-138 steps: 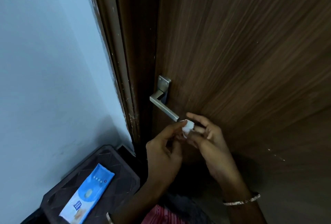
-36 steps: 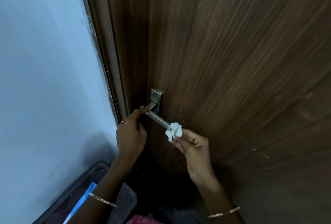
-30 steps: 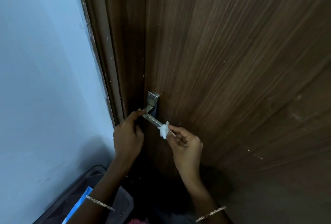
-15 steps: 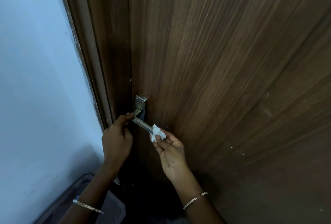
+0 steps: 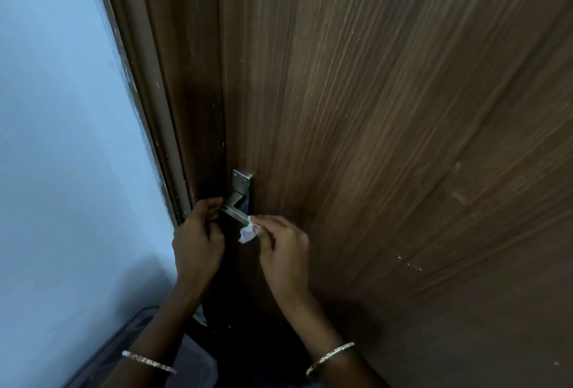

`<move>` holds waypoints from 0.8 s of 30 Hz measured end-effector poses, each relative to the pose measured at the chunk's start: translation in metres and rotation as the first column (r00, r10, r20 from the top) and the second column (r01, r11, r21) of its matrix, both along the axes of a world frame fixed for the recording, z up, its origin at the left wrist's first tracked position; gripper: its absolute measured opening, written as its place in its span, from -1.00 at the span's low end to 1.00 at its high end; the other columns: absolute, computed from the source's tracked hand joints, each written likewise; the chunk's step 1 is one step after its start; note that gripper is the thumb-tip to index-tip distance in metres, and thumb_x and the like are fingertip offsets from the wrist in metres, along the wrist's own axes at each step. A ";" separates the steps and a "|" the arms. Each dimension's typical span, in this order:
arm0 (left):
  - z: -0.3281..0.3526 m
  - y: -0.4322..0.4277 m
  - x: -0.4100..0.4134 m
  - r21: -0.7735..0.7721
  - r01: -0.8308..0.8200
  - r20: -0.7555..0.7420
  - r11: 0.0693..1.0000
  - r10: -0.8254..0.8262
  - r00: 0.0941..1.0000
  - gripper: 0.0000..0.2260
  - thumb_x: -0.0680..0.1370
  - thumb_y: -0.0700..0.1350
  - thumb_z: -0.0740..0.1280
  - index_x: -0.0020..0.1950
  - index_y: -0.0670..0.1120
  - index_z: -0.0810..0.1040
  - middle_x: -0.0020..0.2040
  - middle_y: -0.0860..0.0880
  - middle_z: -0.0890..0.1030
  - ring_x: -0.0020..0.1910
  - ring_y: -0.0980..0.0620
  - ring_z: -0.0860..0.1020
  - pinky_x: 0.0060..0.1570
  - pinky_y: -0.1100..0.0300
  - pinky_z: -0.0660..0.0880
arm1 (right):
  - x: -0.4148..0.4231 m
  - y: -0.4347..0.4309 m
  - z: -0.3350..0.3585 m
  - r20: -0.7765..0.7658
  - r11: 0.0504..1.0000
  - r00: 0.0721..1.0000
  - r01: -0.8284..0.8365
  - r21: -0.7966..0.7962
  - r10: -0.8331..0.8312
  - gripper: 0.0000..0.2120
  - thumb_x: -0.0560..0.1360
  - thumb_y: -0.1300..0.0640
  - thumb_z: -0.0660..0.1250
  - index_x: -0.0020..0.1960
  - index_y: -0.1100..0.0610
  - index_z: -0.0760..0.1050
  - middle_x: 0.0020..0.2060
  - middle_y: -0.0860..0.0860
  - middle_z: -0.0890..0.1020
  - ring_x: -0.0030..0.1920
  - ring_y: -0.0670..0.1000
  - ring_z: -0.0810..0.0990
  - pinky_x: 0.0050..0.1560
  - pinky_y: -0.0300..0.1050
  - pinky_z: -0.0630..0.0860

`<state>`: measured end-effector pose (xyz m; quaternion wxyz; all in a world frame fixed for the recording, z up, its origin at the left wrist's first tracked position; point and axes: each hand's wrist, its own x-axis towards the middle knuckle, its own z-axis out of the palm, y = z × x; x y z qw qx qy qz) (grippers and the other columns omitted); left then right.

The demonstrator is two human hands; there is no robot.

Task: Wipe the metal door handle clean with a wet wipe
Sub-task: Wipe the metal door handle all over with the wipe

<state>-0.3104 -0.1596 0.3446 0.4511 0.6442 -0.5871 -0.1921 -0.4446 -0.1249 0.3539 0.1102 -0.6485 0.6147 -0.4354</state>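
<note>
Head view: metal door handle (image 5: pixel 236 213) sits lower ctr of frame, at the left edge of a dark wood-grain door (image 5: pixel 387 114), lever angling down-right from a small screwed backplate (image 5: pixel 242 181). Left hand (image 5: pixel 198 241) comes up from the btm, fingers curled, thumb + forefinger pinching the lever's bend, the end nearest the door frame (image 5: pixel 161 83). Right hand (image 5: pixel 283 249) is just right of it, fingers curled round a crumpled white wet wipe (image 5: pixel 247 234), pinching it against the lever's free end; part of the wipe hangs below the lever. Only a short bare stretch of lever shows btwn the two hands. Thin bangle on each wrist near the btm edge, left (image 5: pixel 148 363) and right (image 5: pixel 330 356). Pale blue wall (image 5: pixel 62 123) fills the left side of frame. Dark tray-like thing (image 5: pixel 121 342) lies at btm left, too dim to tell more.
</note>
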 end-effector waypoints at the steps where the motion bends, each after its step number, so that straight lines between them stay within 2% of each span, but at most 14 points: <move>1: -0.001 -0.001 0.000 -0.002 -0.004 -0.009 1.000 0.004 1.000 -0.55 0.45 -0.43 0.25 0.27 -0.10 0.59 0.12 -0.06 0.70 0.09 -0.05 0.66 0.06 0.18 0.47 | 0.005 -0.004 0.001 -0.111 1.000 0.994 -0.003 0.013 0.005 -0.75 0.56 0.28 0.35 0.20 0.10 0.63 0.10 -0.03 0.70 0.11 -0.12 0.64 0.10 -0.26 0.59; 3: -0.002 -0.001 0.000 -0.014 -0.012 -0.024 1.000 0.012 1.000 -0.59 0.47 -0.35 0.23 0.27 -0.10 0.59 0.11 -0.07 0.71 0.08 -0.06 0.66 0.09 0.12 0.52 | 0.018 -0.017 0.002 -0.270 0.999 0.962 -0.038 0.023 0.043 -0.77 0.56 0.25 0.35 0.19 0.11 0.62 0.10 0.00 0.69 0.12 -0.05 0.62 0.10 -0.24 0.57; 5: -0.004 -0.002 0.001 -0.029 -0.026 -0.023 0.999 0.026 0.999 -0.61 0.48 -0.28 0.22 0.26 -0.06 0.59 0.06 -0.07 0.72 0.02 -0.08 0.67 0.01 0.09 0.55 | 0.033 -0.031 0.004 -0.378 0.997 0.923 -0.063 0.033 0.071 -0.82 0.56 0.19 0.32 0.14 0.13 0.62 0.07 0.04 0.68 0.12 0.03 0.59 0.09 -0.15 0.56; 8: -0.007 -0.002 0.002 -0.022 -0.081 -0.024 0.996 0.080 0.996 -0.67 0.53 -0.31 0.30 0.24 -0.04 0.60 -0.04 -0.08 0.71 -0.10 -0.10 0.65 -0.16 0.18 0.41 | 0.054 -0.043 0.008 -0.500 0.996 0.862 -0.084 0.028 0.087 -0.78 0.58 0.12 0.23 0.01 0.15 0.64 -0.03 0.09 0.69 0.11 0.10 0.58 0.13 -0.03 0.55; 10: -0.005 -0.001 0.005 -0.015 -0.128 -0.039 0.992 0.127 0.991 -0.68 0.54 -0.30 0.30 0.24 -0.03 0.60 0.03 -0.05 0.71 -0.02 -0.07 0.65 -0.10 0.20 0.41 | 0.057 -0.045 0.013 -0.562 0.994 0.823 -0.106 0.001 0.088 -0.76 0.55 0.13 0.22 -0.08 0.12 0.67 -0.13 0.07 0.70 0.04 0.11 0.60 0.15 -0.03 0.53; 13: -0.007 0.000 0.008 0.007 -0.144 -0.057 0.990 0.144 0.988 -0.67 0.53 -0.30 0.29 0.23 -0.03 0.60 0.12 -0.02 0.70 0.07 -0.04 0.64 -0.02 0.21 0.42 | 0.049 -0.038 0.015 -0.530 0.987 0.841 -0.154 -0.034 0.113 -0.67 0.47 0.15 0.14 -0.11 0.14 0.69 -0.16 0.07 0.71 -0.02 0.12 0.64 0.04 -0.03 0.60; 15: -0.008 0.001 0.009 0.012 -0.136 -0.069 0.991 0.137 0.988 -0.69 0.53 -0.28 0.30 0.22 -0.02 0.61 0.09 -0.02 0.71 0.03 -0.03 0.66 -0.05 0.20 0.44 | 0.037 -0.026 0.012 -0.460 0.990 0.880 -0.140 -0.009 0.120 -0.59 0.47 0.13 0.07 0.03 0.14 0.68 -0.03 0.05 0.71 0.03 0.08 0.62 0.05 -0.08 0.61; 17: -0.009 0.003 0.010 0.005 -0.133 -0.080 0.991 0.133 0.988 -0.73 0.55 -0.25 0.32 0.21 -0.02 0.62 0.06 0.01 0.71 -0.01 0.01 0.66 -0.07 0.22 0.45 | 0.020 -0.014 0.003 -0.442 0.996 0.894 -0.089 -0.005 0.078 -0.66 0.49 0.18 0.15 0.09 0.13 0.67 0.02 0.00 0.70 0.04 0.01 0.61 0.04 -0.14 0.60; 19: -0.008 0.005 0.011 -0.002 -0.132 -0.083 0.991 0.131 0.988 -0.73 0.54 -0.24 0.33 0.20 -0.03 0.63 0.07 0.03 0.70 -0.03 0.11 0.63 -0.08 0.31 0.44 | 0.006 -0.009 -0.003 -0.432 0.998 0.900 -0.055 0.011 0.054 -0.74 0.49 0.27 0.34 0.13 0.12 0.66 0.02 -0.03 0.71 0.03 -0.04 0.61 0.00 -0.17 0.62; 21: -0.006 0.009 0.008 -0.005 -0.107 -0.083 0.994 0.106 0.991 -0.70 0.51 -0.27 0.34 0.19 -0.01 0.63 0.06 0.06 0.69 -0.09 0.16 0.60 -0.11 0.39 0.42 | 0.001 -0.009 0.000 -0.436 0.997 0.898 -0.040 0.071 0.067 -0.74 0.48 0.28 0.43 0.15 0.10 0.65 0.01 -0.05 0.71 0.04 -0.06 0.61 -0.01 -0.19 0.63; 24: -0.004 0.014 0.003 -0.025 -0.077 -0.097 0.997 0.075 0.992 -0.66 0.47 -0.28 0.34 0.17 0.03 0.62 0.03 0.09 0.67 -0.09 0.14 0.61 -0.07 0.17 0.57 | 0.008 -0.016 0.013 -0.431 0.992 0.898 -0.039 0.123 0.089 -0.81 0.47 0.27 0.44 0.04 0.07 0.66 -0.09 -0.06 0.70 -0.03 -0.06 0.60 -0.08 -0.23 0.59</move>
